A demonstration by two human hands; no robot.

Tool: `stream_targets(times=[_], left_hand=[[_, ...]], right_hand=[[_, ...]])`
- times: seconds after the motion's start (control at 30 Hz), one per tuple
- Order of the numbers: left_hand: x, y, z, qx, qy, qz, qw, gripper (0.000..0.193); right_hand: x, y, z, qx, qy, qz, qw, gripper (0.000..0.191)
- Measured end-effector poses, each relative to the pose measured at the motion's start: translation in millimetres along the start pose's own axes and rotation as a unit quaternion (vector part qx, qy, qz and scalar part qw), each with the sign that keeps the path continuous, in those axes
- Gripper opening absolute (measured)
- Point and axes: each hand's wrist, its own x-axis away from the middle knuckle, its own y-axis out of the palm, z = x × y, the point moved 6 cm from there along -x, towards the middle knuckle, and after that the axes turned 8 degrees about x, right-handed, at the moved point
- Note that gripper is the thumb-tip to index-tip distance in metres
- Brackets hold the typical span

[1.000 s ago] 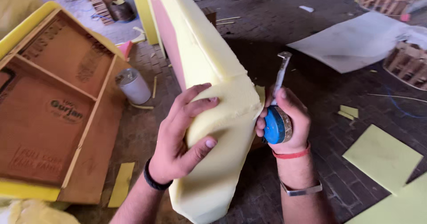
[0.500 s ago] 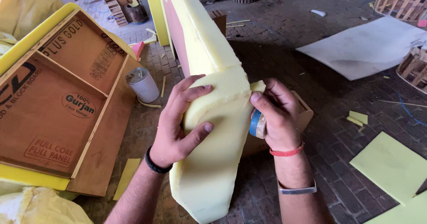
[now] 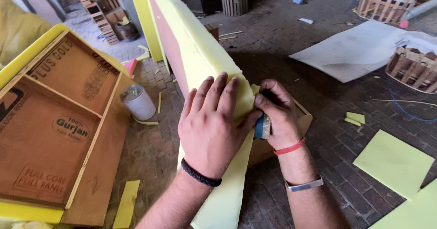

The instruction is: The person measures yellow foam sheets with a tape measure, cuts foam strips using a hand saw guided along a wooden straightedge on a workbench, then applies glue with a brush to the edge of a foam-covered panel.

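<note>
So the left hand point(image 3: 211, 129) was pressed flat on top of the foam point(image 3: 200, 60), fingers together and spread over its curved edge, not really gripping anything. The foam was a long pale yellow slab standing on edge, running from the hands up and away across the brick floor point(image 3: 282, 42), with a pinkish board face on its left side. The right hand point(image 3: 278, 115) sat just beside it on the other side of the slab, fingers clamped on a blue tool point(image 3: 262, 126). Couldn't tell what the tool was, most of it was hidden in the fist, but it was touching the foam edge right by the left thumb. Left of the slab there was a small white can point(image 3: 138, 102) on the bricks and a wooden frame point(image 3: 59, 120) with yellow foam trim. Yellow offcuts point(image 3: 392, 161) lay off to the right.
</note>
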Motion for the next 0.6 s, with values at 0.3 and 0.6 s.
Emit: stream_targets(times=[0.3, 0.6], left_hand=[[0.0, 3.4, -3.4, -0.02, -0.005, 0.027, 0.999, 0.045], [-20.2, 15.9, -30.0, -0.088, -0.06, 0.026, 0.994, 0.049]], right_hand=[[-11.9, -13.0, 6.4, 0.0, 0.067, -0.048, 0.997, 0.015], [-102.2, 15.0, -10.9, 0.188, -0.274, -0.307, 0.892, 0.023]])
